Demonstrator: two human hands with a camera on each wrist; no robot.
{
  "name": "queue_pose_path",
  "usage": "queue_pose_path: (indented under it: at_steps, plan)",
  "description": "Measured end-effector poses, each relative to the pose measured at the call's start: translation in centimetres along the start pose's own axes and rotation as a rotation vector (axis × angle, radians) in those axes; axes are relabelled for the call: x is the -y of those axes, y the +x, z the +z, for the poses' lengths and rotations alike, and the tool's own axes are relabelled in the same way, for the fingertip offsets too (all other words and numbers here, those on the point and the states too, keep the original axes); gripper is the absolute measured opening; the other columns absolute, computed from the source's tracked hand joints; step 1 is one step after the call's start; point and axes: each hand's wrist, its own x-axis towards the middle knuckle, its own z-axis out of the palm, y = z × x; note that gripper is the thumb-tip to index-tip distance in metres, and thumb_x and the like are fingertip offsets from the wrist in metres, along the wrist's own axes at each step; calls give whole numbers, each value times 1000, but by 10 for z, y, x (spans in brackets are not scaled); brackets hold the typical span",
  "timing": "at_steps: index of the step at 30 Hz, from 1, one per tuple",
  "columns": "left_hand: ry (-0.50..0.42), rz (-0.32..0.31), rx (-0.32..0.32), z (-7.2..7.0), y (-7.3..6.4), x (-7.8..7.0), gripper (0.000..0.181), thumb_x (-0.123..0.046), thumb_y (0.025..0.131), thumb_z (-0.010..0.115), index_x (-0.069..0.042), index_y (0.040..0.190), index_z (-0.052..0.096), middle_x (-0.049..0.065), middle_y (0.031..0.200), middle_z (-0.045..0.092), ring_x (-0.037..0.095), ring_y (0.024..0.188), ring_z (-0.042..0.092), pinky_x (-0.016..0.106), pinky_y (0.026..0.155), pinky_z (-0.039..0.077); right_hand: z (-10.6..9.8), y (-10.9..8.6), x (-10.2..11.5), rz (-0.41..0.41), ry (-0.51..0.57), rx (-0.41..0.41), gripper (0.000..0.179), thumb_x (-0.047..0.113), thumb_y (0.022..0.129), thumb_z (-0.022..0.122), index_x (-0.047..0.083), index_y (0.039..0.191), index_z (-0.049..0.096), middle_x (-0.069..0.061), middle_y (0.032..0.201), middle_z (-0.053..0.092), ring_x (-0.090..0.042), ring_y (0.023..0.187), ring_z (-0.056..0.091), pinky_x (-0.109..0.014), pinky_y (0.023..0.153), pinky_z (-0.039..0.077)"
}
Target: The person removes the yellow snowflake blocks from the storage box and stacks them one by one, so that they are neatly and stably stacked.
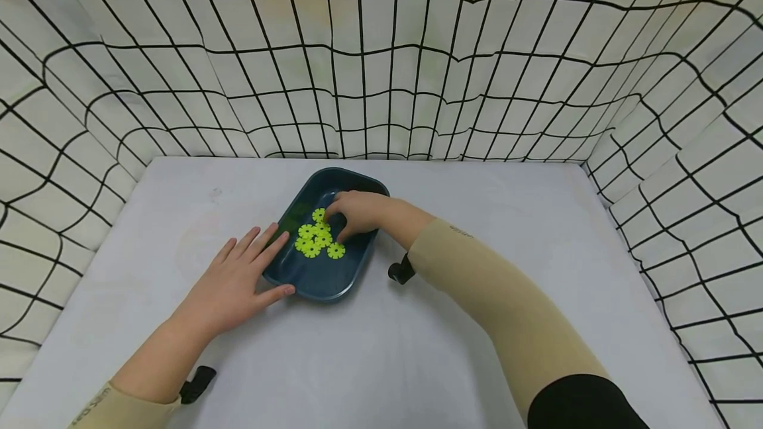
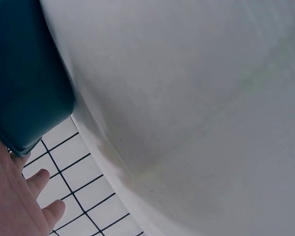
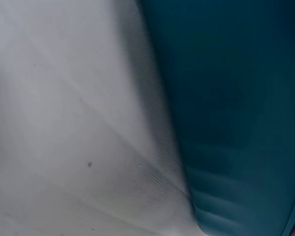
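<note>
The yellow-green discs (image 1: 323,239) are all lying, as far as they show, inside the tray (image 1: 320,283), which is sitting on the desk (image 1: 441,349) near the far edge, left of the middle, its length running askew to that edge. Most of the discs are bunching and touching one another; one is lying at the bunch's right.

The right hand (image 1: 357,212) is coming over the tray's right rim, its fingers pointing down among the discs. Its thumb and forefinger are standing apart, and no disc is showing between them; the other fingers are hiding behind the hand. The right wrist view is showing mainly the tray's outer wall and the desk, so it is settling nothing about contact.

The left hand (image 1: 237,283) is resting at the tray's left rim, fingers spreading apart, thumb lying by the near left corner; it seems to be steadying the tray.

As for progress, the placing of both hands is looking done, while a grip on a disc is not yet showing and no disc is visibly rising above the rest. Whether any discs are joining or merely overlapping, I cannot tell.
</note>
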Motion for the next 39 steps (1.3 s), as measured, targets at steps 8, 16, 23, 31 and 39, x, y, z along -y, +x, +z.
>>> queue_pose_path:
  at_steps: [8, 16, 23, 31, 39]
  plan:
    - [-11, -2, 3, 0, 0, -1, 100, -81, 86, 43, -22, 161, 15, 8, 166, 11, 38, 150, 13, 62, 117, 12, 1, 0, 0, -26, 64, -23, 47, 29, 92, 73, 28, 137, 60, 1, 148, 46, -16, 137, 42, -32, 110, 39]
    - [-15, -4, 8, 0, 2, 0, 102, -83, 84, 41, -21, 161, 16, 9, 166, 12, 38, 150, 13, 62, 117, 11, -5, -3, -9, -30, 87, 14, 39, 23, 92, 73, 23, 130, 65, 3, 120, 61, -11, 109, 54, -27, 93, 46]
    - [-19, -3, -1, 1, 2, 0, 101, -83, 85, 42, -21, 161, 16, 9, 166, 12, 38, 150, 14, 62, 117, 13, -5, -2, -15, -14, 67, 32, 41, 23, 89, 77, 25, 129, 66, 5, 114, 62, -11, 103, 55, -27, 90, 47]
    - [-19, 2, -16, 1, 1, -1, 98, -78, 86, 48, -21, 160, 18, 9, 166, 13, 39, 149, 14, 63, 116, 14, -1, 2, -14, -4, 10, 28, 39, 25, 89, 76, 23, 127, 66, 4, 118, 62, -11, 104, 56, -27, 90, 48]
    - [-17, 11, -16, 0, 1, -1, 98, -76, 87, 50, -20, 161, 17, 11, 166, 13, 39, 149, 13, 65, 116, 13, 1, 4, -16, 7, 17, 34, 32, 25, 89, 77, 22, 119, 65, 5, 116, 60, -12, 101, 54, -28, 88, 48]
